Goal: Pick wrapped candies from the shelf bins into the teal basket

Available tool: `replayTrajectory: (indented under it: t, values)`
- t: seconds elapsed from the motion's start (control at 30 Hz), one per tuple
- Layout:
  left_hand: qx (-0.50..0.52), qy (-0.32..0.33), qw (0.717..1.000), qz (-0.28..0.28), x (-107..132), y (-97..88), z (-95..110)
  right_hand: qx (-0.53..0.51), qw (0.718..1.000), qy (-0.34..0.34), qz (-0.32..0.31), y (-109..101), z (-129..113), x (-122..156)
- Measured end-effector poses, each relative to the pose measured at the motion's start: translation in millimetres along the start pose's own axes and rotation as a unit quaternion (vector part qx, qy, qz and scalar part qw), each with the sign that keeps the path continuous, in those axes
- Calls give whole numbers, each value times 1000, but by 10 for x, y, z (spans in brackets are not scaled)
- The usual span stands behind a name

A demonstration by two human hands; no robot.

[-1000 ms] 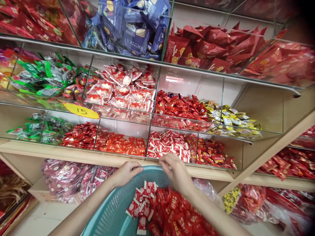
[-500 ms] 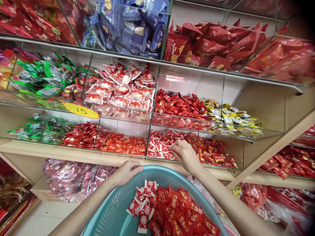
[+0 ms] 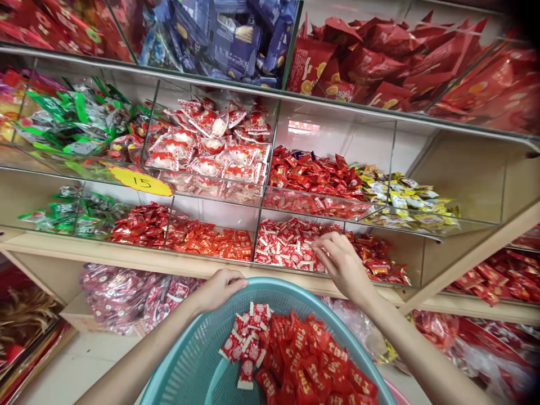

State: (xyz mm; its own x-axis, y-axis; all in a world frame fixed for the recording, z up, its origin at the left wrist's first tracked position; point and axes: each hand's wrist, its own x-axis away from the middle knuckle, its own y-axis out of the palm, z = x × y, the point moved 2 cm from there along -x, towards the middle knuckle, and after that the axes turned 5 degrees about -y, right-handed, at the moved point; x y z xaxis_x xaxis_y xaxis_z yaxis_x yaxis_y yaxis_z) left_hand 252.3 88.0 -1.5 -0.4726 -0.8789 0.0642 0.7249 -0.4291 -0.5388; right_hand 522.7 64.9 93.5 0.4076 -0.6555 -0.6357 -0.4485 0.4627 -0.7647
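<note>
Nearest: teal basket (image 3: 185,360), mouth up, far rim just beside the wooden ledge (image 3: 126,256); set this close, it presumably shortens the reach between bins and basket. Inside, red-and-white wrapped sweets (image 3: 248,343) lie left of a larger heap of red packets (image 3: 307,360); the two kinds touch along one edge but sit mostly apart, perhaps just as they were dropped.

Left hand (image 3: 221,288) at the basket's far-left rim; grip closed over the rim, thumb lying along its top; probably there to steady the basket and hold it near the ledge. Right hand (image 3: 341,264) beyond the far rim, over the right part of a low bin of red-and-white sweets (image 3: 287,242); these look the same as the sweets in the basket; fingers curled in toward the thumb; cannot tell whether the grip pinches a sweet, as the tips are partly hidden.

Farther: glass dividers part the kinds, likely to prevent mixing; orange-red packets (image 3: 215,239) fill the next bin left; a yellow tag (image 3: 141,180) marked 15 hangs on the tier above, facing out, likely for easy reading; blue packets (image 3: 236,39) stand highest.
</note>
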Motion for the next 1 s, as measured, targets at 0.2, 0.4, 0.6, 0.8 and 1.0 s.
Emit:
replayTrajectory:
  t: [0.2,0.4,0.6,0.8,1.0]
  values:
    - [-5,11,1000,8,-8,2,1,-195,974,96,-64,253,-470,223]
    - [-11,18,1000,8,-16,1,-18,-314,915,227,-115,925,-674,411]
    - [-8,23,1000,4,-23,8,-47,-368,881,278,-105,1184,-709,426]
    - [-5,24,1000,11,-32,16,-69,-356,884,285,-107,1317,-761,516]
    - [14,13,1000,1,-22,15,-55,-294,914,257,-113,1354,-810,525]
